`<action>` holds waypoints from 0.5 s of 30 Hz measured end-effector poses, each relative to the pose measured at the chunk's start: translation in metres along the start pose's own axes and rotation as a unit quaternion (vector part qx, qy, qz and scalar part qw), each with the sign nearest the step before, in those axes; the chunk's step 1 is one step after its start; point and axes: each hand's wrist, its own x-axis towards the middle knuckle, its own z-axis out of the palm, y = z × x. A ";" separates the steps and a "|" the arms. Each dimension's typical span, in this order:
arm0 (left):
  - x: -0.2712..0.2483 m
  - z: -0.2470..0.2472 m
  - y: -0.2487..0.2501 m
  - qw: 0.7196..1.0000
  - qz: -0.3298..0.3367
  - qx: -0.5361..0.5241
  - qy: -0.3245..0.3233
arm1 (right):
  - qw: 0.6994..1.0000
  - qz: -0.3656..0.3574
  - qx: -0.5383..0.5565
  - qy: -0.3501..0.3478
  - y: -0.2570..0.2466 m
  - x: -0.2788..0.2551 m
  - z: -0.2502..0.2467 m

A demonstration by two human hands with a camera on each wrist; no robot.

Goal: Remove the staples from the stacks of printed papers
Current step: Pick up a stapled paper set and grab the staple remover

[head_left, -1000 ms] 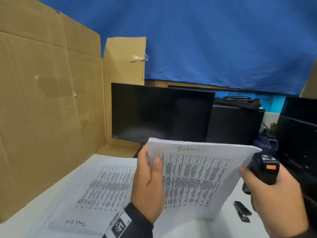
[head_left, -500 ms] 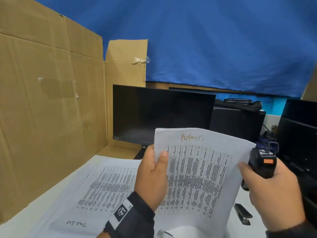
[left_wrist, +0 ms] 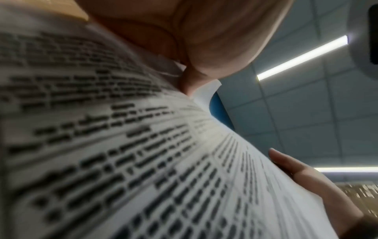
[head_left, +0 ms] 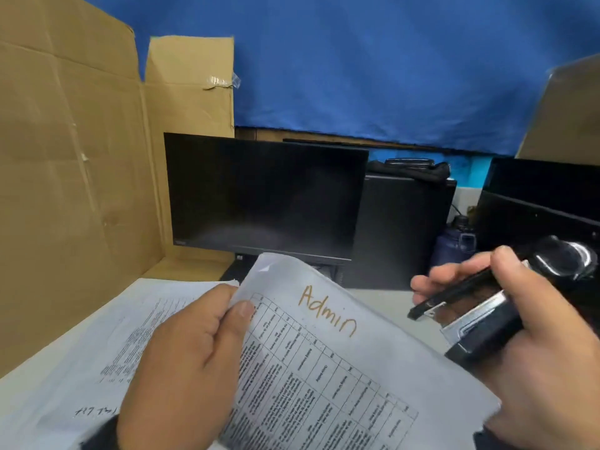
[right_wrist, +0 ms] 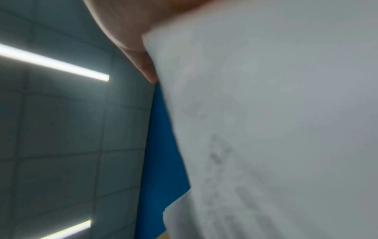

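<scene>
Left hand: the left hand [head_left: 181,362] pinches the upper left edge of the Admin stack [head_left: 324,368], thumb on the printed face and fingers behind it, lifted off the desk.
Admin stack: printed tables with "Admin" handwritten at the top; it tilts from the left grip down toward the right hand, and its right edge lies over that palm.
Right hand: the right hand [head_left: 532,362] curls around a black stapler [head_left: 470,319], thumb on top; the metal nose points left, just beside the stack's right edge and apart from the left grip.
Second stack: 1 more paper stack [head_left: 107,345] lies flat on the desk [head_left: 389,303], left of and below the left hand.
Behind: a dark monitor [head_left: 266,196], cardboard panels [head_left: 74,177] and blue cloth [head_left: 373,66].
Staple: cannot tell; none is clear enough to see.
</scene>
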 end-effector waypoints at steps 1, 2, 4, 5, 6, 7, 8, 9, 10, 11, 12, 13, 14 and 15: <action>-0.003 0.000 0.002 1.000 0.008 0.019 -0.010 | 0.998 -0.008 0.061 0.012 0.002 -0.009 0.001; -0.006 0.000 0.004 0.999 0.014 0.036 -0.020 | 0.995 -0.014 0.096 0.018 0.007 -0.013 -0.002; -0.009 -0.001 0.006 0.997 0.022 0.062 -0.028 | 0.994 -0.004 0.102 0.034 0.011 -0.010 -0.003; -0.009 -0.001 0.007 0.996 0.026 0.078 -0.030 | 0.993 -0.003 0.107 0.046 0.010 -0.010 -0.002; -0.008 -0.001 0.006 0.995 0.032 0.092 -0.031 | 0.994 -0.014 0.101 0.049 0.011 -0.009 -0.003; -0.006 -0.001 0.004 0.993 0.039 0.104 -0.029 | 0.994 -0.023 0.095 0.053 0.010 -0.007 -0.003; -0.003 -0.002 0.002 0.992 0.048 0.116 -0.023 | 0.994 -0.037 0.087 0.057 0.009 -0.005 -0.005; -0.001 -0.004 -0.001 0.991 0.052 0.126 -0.014 | 0.994 -0.050 0.084 0.057 0.007 -0.005 -0.006; 0.002 -0.007 -0.005 0.990 0.053 0.130 -0.007 | 0.994 -0.067 0.068 0.053 0.005 -0.004 -0.008; 0.004 -0.010 -0.009 0.990 0.049 0.129 0.000 | 0.995 -0.081 0.040 0.047 0.002 -0.004 -0.009; 0.007 -0.013 -0.012 0.991 0.043 0.123 0.004 | 0.995 -0.094 -0.004 0.024 0.000 -0.004 -0.011; 0.008 -0.015 -0.015 0.993 0.037 0.109 0.006 | 0.992 -0.105 -0.073 -0.006 -0.001 -0.004 -0.010; 0.010 -0.016 -0.018 0.995 0.030 0.092 0.002 | 0.978 -0.118 -0.168 -0.038 -0.002 -0.005 -0.010; 0.010 -0.016 -0.019 0.996 0.022 0.081 -0.013 | 0.953 -0.125 -0.268 -0.066 -0.001 -0.007 -0.006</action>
